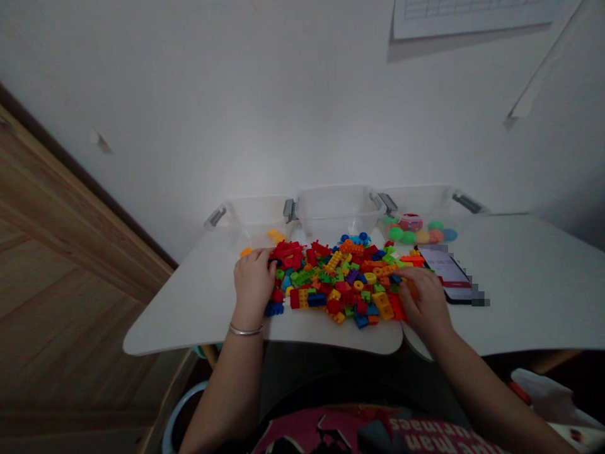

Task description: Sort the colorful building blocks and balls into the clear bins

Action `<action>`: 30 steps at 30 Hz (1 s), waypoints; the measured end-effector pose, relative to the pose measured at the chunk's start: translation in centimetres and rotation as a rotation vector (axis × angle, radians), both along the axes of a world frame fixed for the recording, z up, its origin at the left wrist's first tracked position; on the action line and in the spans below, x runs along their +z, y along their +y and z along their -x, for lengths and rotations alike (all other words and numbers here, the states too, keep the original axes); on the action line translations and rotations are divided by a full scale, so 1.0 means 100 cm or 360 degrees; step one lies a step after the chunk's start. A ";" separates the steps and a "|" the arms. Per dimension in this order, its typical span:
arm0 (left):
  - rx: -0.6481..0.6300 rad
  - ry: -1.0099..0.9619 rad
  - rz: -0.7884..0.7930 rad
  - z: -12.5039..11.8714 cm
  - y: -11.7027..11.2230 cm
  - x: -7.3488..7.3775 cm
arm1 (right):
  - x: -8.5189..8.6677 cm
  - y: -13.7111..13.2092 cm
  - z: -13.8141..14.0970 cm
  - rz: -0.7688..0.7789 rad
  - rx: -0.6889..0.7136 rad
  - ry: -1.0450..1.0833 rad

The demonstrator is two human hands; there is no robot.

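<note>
Nearest to the camera is a dark red printed shirt point(378, 429), and both bare arms reach forward from it. A metal bangle point(246, 329) sits on the left wrist. The left hand point(254, 284) is curved down on the edge of the heap, and its fingers point(265, 257) touch near a red brick, but I cannot tell if this grip is closed on something. The right hand point(425, 301) is half closed at the other edge, near an orange piece, and its grip is also not clear.

The colourful plastic building blocks point(340, 280) lie in one wide heap between the hands, on the white surface point(534, 265). Most of them are in this heap, and few are in the containers. Right of it lies a phone point(447, 274) with a pixelated screen. Farther away stand three transparent plastic bins point(338, 208) with grey clips, in a row against the wall. Round coloured pieces point(409, 236) are at the right bin, in or just before it, I cannot tell which.
</note>
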State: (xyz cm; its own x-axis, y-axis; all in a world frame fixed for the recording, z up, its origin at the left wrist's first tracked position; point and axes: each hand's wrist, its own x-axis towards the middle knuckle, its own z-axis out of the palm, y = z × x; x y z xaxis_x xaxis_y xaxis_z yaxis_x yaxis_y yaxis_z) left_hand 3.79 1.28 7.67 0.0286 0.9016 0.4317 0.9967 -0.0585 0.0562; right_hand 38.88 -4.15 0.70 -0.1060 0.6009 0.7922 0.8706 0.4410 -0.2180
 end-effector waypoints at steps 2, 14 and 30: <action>-0.0002 0.0013 0.0035 0.000 0.005 -0.001 | 0.000 0.000 0.000 0.0007 -0.0002 0.0006; 0.0039 0.0068 0.0037 0.001 0.017 -0.005 | -0.001 0.001 -0.001 0.0043 -0.0021 0.0049; 0.0032 0.0015 0.0044 0.002 0.021 -0.005 | 0.003 0.000 0.002 0.0018 0.0001 0.0067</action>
